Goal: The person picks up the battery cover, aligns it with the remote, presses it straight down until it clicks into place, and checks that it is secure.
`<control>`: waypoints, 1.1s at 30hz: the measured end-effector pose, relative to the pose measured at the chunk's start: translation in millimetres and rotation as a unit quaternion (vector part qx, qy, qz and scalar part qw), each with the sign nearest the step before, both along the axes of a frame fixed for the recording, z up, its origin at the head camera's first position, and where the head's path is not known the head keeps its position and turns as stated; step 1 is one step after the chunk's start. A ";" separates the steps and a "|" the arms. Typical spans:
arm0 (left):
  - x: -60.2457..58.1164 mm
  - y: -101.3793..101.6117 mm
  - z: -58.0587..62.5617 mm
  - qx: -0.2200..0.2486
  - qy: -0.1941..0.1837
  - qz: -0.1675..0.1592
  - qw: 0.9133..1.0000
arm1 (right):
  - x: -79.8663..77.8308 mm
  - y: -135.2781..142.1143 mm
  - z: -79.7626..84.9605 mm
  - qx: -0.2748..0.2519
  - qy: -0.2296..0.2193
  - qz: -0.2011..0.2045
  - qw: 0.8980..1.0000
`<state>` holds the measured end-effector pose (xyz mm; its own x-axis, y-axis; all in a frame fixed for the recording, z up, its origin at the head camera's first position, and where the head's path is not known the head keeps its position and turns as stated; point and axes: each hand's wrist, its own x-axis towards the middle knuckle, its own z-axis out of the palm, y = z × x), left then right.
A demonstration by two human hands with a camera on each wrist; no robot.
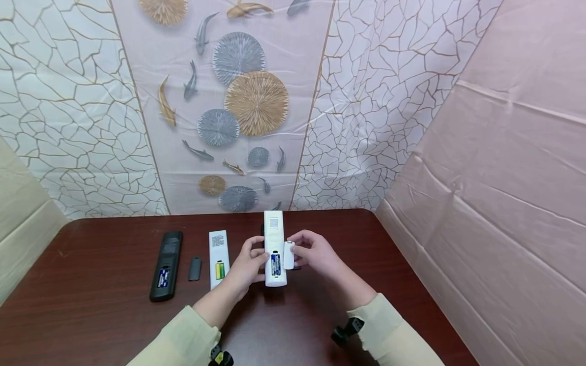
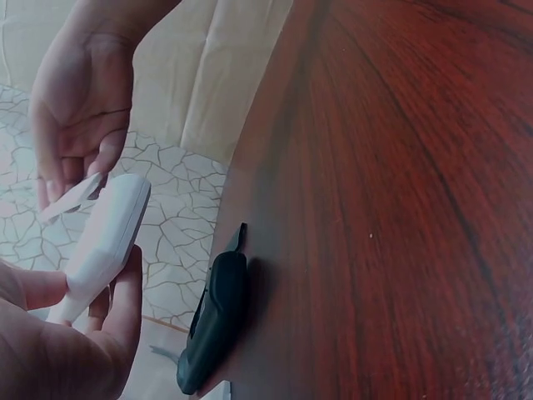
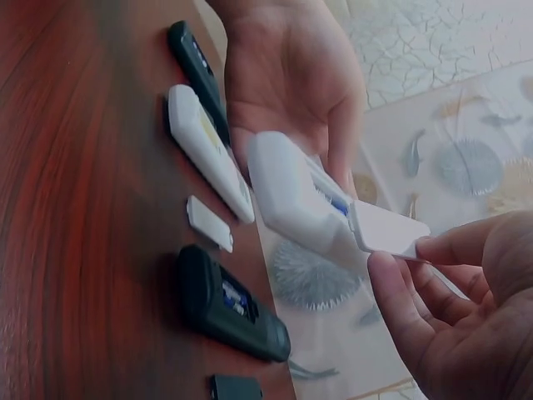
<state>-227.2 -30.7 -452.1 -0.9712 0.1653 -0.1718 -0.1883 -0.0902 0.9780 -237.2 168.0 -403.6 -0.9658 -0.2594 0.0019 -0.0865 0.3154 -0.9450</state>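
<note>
My left hand [image 1: 247, 267] grips a white remote control [image 1: 274, 231] by its sides, held up above the table with its back facing me. Its battery compartment is uncovered, and blue batteries [image 1: 275, 264] lie inside. Between thumb and fingers, my right hand [image 1: 316, 251] pinches a white battery cover [image 1: 288, 255] beside the remote's right edge. In the right wrist view, the cover [image 3: 387, 229] is tilted close to the compartment; whether they touch I cannot tell.
Left on the brown table [image 1: 91, 264] lie a black remote [image 1: 171, 244], a dark cover [image 1: 195, 268] and a white remote [image 1: 218, 241] with yellow-green batteries. Behind the raised remote, mostly hidden from above, are another black remote [image 3: 212, 312], a white cover [image 3: 210, 223] and a dark cover [image 3: 236, 387].
</note>
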 end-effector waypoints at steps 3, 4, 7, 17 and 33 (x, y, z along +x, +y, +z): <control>-1.1 -0.3 -0.3 0.001 0.002 -0.003 1.000 | 0.5 -6.4 2.1 -0.003 -0.001 0.009 1.000; -1.2 -0.6 -0.2 0.002 0.003 -0.003 1.000 | 0.8 -8.8 2.7 -0.005 -0.002 0.012 1.000; -1.1 -1.0 0.3 0.004 0.001 -0.003 1.000 | 1.0 -14.4 2.4 -0.012 -0.007 0.017 1.000; 2.4 -2.7 5.5 -0.004 0.001 -0.003 1.000 | 4.6 -22.4 -2.2 -0.013 -0.028 0.020 0.999; 6.5 -3.0 7.0 0.009 0.009 0.011 1.000 | 4.5 -27.7 -6.3 0.019 0.007 0.023 1.000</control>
